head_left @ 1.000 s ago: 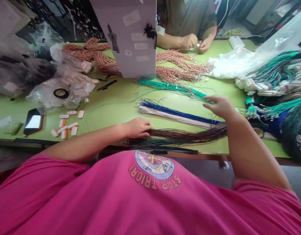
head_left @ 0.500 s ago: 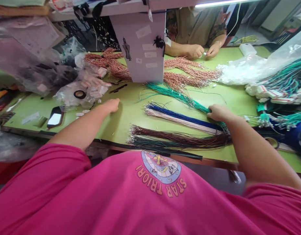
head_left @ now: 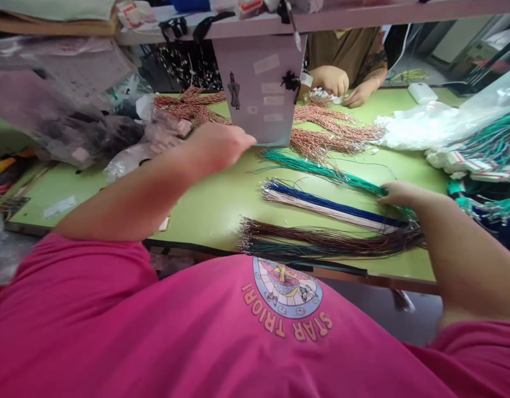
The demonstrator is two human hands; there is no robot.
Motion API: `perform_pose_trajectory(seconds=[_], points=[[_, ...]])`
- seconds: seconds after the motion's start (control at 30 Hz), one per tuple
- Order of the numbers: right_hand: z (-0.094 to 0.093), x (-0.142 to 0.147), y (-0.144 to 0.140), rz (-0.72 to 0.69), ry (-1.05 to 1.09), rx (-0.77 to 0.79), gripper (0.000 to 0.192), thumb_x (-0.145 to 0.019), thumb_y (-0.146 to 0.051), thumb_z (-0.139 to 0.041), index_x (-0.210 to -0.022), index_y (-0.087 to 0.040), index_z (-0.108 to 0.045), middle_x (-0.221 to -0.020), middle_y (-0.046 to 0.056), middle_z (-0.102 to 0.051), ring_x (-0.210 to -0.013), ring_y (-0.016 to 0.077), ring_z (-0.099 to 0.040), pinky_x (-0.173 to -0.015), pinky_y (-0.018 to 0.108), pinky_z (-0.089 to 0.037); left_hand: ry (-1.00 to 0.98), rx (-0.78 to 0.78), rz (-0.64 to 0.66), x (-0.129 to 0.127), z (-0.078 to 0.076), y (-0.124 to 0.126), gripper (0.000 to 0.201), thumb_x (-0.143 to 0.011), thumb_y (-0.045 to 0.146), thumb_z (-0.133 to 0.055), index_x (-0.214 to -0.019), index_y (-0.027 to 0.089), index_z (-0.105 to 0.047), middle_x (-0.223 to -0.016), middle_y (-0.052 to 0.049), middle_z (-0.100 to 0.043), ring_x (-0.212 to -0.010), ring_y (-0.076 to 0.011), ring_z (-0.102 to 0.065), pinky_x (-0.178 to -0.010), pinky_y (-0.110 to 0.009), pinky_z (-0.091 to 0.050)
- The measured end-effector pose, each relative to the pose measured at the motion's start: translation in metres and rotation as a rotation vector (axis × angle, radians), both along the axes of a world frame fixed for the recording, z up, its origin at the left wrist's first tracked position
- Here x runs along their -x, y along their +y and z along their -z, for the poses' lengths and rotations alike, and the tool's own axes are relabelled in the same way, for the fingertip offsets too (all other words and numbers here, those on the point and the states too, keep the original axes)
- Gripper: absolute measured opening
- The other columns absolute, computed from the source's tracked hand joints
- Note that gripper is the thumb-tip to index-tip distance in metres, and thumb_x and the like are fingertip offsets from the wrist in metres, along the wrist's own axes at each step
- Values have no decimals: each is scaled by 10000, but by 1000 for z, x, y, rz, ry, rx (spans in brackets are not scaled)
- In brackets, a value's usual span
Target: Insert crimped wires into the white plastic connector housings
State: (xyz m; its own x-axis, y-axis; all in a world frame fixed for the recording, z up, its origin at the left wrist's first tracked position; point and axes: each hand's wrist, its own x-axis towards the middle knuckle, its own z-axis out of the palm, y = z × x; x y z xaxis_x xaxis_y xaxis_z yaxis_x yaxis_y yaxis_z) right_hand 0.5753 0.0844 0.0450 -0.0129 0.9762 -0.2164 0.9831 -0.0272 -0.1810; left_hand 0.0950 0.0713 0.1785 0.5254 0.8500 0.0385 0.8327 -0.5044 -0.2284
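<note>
My right hand [head_left: 400, 193] is closed round the green wires [head_left: 325, 172] near their right end. The left ends of this bundle fan out on the table. My left hand [head_left: 225, 146] is raised in front of the white upright panel [head_left: 265, 91], a little blurred. Its fingers are drawn together, and whatever they may hold cannot be made out. Below the green bundle lie blue wires [head_left: 321, 200] and white wires [head_left: 316, 208] side by side. Nearest my body are brown wires [head_left: 304, 232] and dark green wires [head_left: 296, 247], with bare metal ends at the left.
Twisted orange-brown wires [head_left: 333, 130] lie beyond the green bundle. Plastic bags [head_left: 126, 160] crowd the left side. At right rests a bag of white connectors [head_left: 420, 124] beside more green wires [head_left: 495, 138]. Across the table, a co-worker's hands [head_left: 341, 88] handle small white pieces.
My left hand has moved right and up from the table's left side to the front of the panel. My right hand keeps its hold on the green wires. The view has shifted slightly.
</note>
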Motion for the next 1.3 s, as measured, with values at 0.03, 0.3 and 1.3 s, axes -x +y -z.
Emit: perform_pose_trajectory(seconds=[0.03,0.3,1.3], points=[[-11,14,0,-9,-8,-47,249,-749,-314,-651,-952,-198,-736,-1027,224,-704,-977,353,-648,-863,493,-477,103,16,99,-17,2,-4,438,-924,145,-360,-1249,233,-641,-1095,-91,-689,-989,-244,-657,-773,-352,-469],[-79,171,-26,-388,820,56,692,-782,-502,-708,-1422,-320,-519,-1031,55,-712,-928,259,-672,-834,457,-584,86,17,281,-93,8,16,351,-930,118,-399,-1095,194,-699,-979,-88,-697,-963,-220,-679,-765,-310,-459],[-5,92,175,-19,-34,-178,361,-874,-433,-575,-1099,-212,-750,-1070,100,-741,-990,277,-665,-914,412,-515,-564,365,188,-61,170,227,451,-804,178,-549,-1238,118,-656,-1265,-106,-652,-1153,-187,-598,-1073,-311,-460]])
